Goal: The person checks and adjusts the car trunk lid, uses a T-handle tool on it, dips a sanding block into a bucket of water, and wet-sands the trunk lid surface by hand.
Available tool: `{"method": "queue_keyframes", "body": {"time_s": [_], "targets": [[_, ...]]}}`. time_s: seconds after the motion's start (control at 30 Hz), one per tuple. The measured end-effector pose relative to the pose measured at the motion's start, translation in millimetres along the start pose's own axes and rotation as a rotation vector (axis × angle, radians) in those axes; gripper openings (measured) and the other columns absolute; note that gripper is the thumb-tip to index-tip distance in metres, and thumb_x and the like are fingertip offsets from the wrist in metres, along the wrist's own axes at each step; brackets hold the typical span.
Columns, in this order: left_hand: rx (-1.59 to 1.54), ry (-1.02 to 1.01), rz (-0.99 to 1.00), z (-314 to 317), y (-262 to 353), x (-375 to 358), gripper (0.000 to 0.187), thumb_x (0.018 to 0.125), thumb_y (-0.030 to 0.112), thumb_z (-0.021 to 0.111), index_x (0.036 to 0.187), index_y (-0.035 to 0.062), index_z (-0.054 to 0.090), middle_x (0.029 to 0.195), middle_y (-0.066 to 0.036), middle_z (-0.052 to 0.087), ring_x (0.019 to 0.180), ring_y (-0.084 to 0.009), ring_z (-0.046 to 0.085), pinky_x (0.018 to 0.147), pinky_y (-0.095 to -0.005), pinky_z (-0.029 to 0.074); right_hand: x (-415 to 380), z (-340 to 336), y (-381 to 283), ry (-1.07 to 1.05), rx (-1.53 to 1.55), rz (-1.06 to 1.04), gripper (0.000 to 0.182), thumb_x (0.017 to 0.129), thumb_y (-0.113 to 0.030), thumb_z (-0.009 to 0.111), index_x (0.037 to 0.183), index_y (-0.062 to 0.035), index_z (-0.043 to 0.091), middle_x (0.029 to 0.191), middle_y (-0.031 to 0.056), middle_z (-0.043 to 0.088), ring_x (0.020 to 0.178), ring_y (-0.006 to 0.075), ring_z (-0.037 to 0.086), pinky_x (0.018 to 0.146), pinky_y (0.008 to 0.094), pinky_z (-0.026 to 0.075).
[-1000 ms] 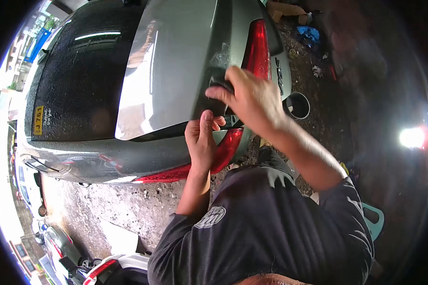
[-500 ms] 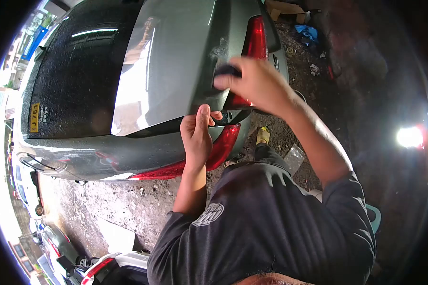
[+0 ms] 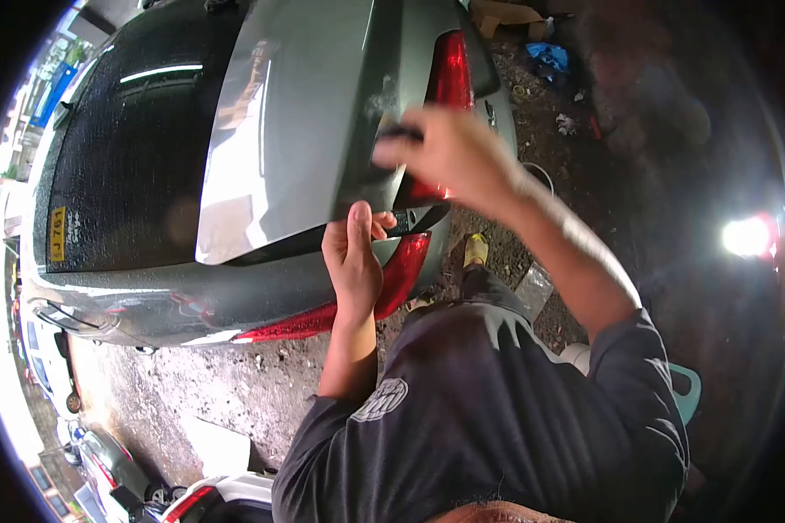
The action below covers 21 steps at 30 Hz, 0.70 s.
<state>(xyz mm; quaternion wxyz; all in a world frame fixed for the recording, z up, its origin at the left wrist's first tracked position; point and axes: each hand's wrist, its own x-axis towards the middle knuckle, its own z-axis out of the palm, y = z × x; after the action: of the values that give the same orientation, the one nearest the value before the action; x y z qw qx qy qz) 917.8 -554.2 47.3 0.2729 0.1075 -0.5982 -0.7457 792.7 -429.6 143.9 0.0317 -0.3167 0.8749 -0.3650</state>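
Observation:
A grey car trunk lid (image 3: 301, 113) stands raised beside the wet dark rear window (image 3: 139, 148). My left hand (image 3: 355, 253) grips the lid's lower edge, thumb on the outer face and fingers behind it. Over the lid's darker band, my right hand (image 3: 449, 152) is closed around a small black object (image 3: 399, 132), pressed to or just above the surface; motion blurs it. A pale scuffed patch (image 3: 382, 94) shows beside that hand. The red tail light (image 3: 452, 74) on the lid is partly hidden behind my right hand and wrist.
Below the lid is the body's red tail light (image 3: 406, 275). A white car (image 3: 235, 488) and a flat white panel (image 3: 218, 446) are at the lower left. Blue plastic (image 3: 548, 57) and cardboard (image 3: 506, 16) lie on the dirt. A teal item (image 3: 686, 394) is at right.
The car and lid sit slightly further left and the lid's lower edge lower in view. My right hand has shifted a little left with the black object; my left hand still grips the edge.

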Motion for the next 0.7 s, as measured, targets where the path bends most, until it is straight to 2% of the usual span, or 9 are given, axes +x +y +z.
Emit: {"method": "queue_keyframes", "body": {"time_s": [0.07,0.1,0.13,0.2,0.3,0.4,0.47,0.6,0.7], "targets": [[-0.012,0.017,-0.002,5,2,1,0.030,0.103,0.023,0.053,0.086,-0.0009,0.058,0.075,-0.009,0.065,0.071,-0.0133,0.061,0.070,-0.0269,0.047,-9,4,-5,-0.088,-0.105,-0.063,0.041,0.083,-0.043,0.072,0.100,-0.0056,0.071,0.083,0.0168,0.070,0.076,0.0294,0.070,0.069,0.0386,0.053],[-0.018,0.011,0.008,4,0,2,0.030,0.103,0.023,0.053,0.086,-0.0009,0.057,0.075,-0.009,0.065,0.071,-0.0135,0.061,0.070,-0.0273,0.047,1,6,7,-0.081,0.054,-0.071,0.041,0.083,-0.043,0.072,0.096,-0.0049,0.071,0.078,0.0182,0.068,0.075,0.0313,0.069,0.069,0.0400,0.052],[-0.019,0.003,0.011,2,-2,0,0.030,0.103,0.022,0.052,0.086,-0.0009,0.057,0.074,-0.009,0.064,0.071,-0.0137,0.061,0.070,-0.0277,0.047,10,-2,6,-0.019,0.082,-0.032,0.041,0.083,-0.044,0.071,0.091,-0.0040,0.070,0.075,0.0173,0.067,0.075,0.0321,0.069,0.068,0.0405,0.052],[-0.027,0.022,0.022,2,-3,-3,0.029,0.103,0.021,0.053,0.085,-0.0008,0.057,0.071,-0.007,0.062,0.070,-0.0143,0.060,0.070,-0.0286,0.048,22,-5,8,0.067,0.014,-0.065,0.040,0.086,-0.045,0.066,0.091,-0.0053,0.069,0.074,0.0165,0.068,0.077,0.0371,0.069,0.070,0.0469,0.053],[0.013,0.043,-0.014,5,3,-1,0.030,0.102,0.023,0.054,0.085,-0.0006,0.057,0.069,-0.007,0.061,0.069,-0.0157,0.061,0.072,-0.0301,0.050,-9,12,-5,0.014,-0.039,-0.101,0.041,0.087,-0.045,0.065,0.088,-0.0037,0.065,0.077,0.0181,0.069,0.077,0.0373,0.069,0.068,0.0487,0.053],[-0.030,0.003,0.019,-2,-7,1,0.031,0.102,0.024,0.054,0.085,-0.0009,0.057,0.070,-0.009,0.062,0.070,-0.0166,0.063,0.074,-0.0317,0.050,15,-8,-3,0.013,-0.080,-0.053,0.039,0.087,-0.043,0.065,0.086,-0.0038,0.064,0.078,0.0179,0.069,0.077,0.0373,0.068,0.066,0.0488,0.053],[0.036,-0.004,0.031,-5,-2,1,0.031,0.102,0.024,0.055,0.085,-0.0017,0.057,0.069,-0.009,0.062,0.072,-0.0189,0.064,0.075,-0.0333,0.050,28,-12,4,0.163,-0.088,-0.061,0.041,0.087,-0.045,0.065,0.089,-0.0039,0.065,0.077,0.0166,0.068,0.074,0.0368,0.068,0.065,0.0486,0.052],[0.031,0.012,0.070,-7,-8,0,0.031,0.102,0.023,0.054,0.084,-0.0023,0.055,0.070,-0.012,0.063,0.069,-0.0200,0.062,0.071,-0.0345,0.050,-15,-24,16,0.161,0.182,-0.030,0.042,0.085,-0.043,0.070,0.096,-0.0019,0.066,0.077,0.0181,0.067,0.077,0.0375,0.067,0.065,0.0453,0.051],[-0.007,-0.123,0.079,-8,-17,-6,0.033,0.103,0.025,0.049,0.084,-0.0014,0.055,0.078,-0.013,0.066,0.070,-0.0152,0.057,0.068,-0.0288,0.046,-65,-20,60,0.248,0.464,0.198,0.036,0.086,-0.033,0.073,0.099,-0.0009,0.061,0.077,0.0124,0.069,0.069,0.0220,0.068,0.059,0.0346,0.051]]}}
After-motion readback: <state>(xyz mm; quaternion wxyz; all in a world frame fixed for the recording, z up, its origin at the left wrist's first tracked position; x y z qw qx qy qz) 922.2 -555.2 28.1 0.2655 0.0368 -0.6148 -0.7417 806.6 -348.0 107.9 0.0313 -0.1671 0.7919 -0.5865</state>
